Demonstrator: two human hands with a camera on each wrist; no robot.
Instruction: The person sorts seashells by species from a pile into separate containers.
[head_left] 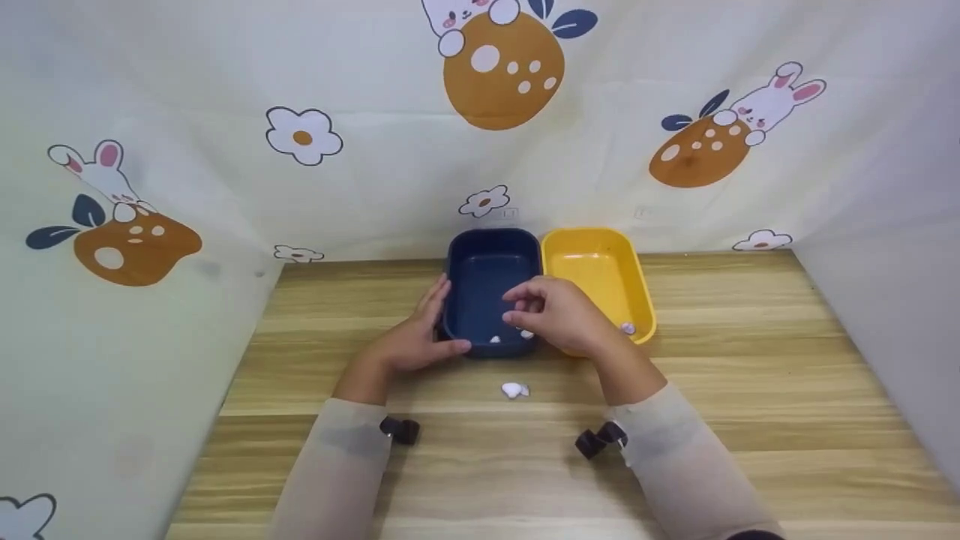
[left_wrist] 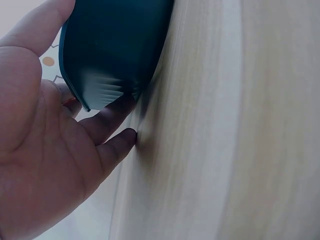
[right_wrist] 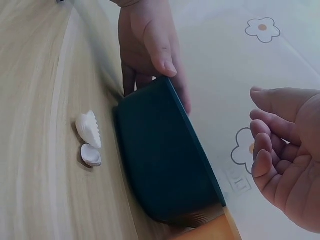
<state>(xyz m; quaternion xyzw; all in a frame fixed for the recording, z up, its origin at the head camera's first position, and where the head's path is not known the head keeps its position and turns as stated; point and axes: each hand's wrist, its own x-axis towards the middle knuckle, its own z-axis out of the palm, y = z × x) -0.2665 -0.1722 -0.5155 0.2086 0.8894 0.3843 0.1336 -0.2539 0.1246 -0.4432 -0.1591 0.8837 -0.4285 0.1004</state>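
Observation:
My left hand (head_left: 411, 339) holds the near left corner of a dark blue plastic bin (head_left: 450, 259); its thumb lies at the near rim and its fingers rest along the outer side. Above the bin's right side hovers my right hand (head_left: 561, 313), fingers loosely curled, with nothing between thumb and fingertips in the right wrist view. Small pale shells, one (head_left: 495, 340) and another (head_left: 527, 334), lie in the bin's near end. On the table in front are a white ridged shell (right_wrist: 88, 129) and a smaller cupped shell (right_wrist: 91, 155), side by side.
A yellow bin (head_left: 643, 289) stands against the blue bin's right side, with a small shell (head_left: 628, 328) in its near right corner. Both bins are close to the patterned cloth (head_left: 390, 187) at the back of the wood-grain table (head_left: 750, 420).

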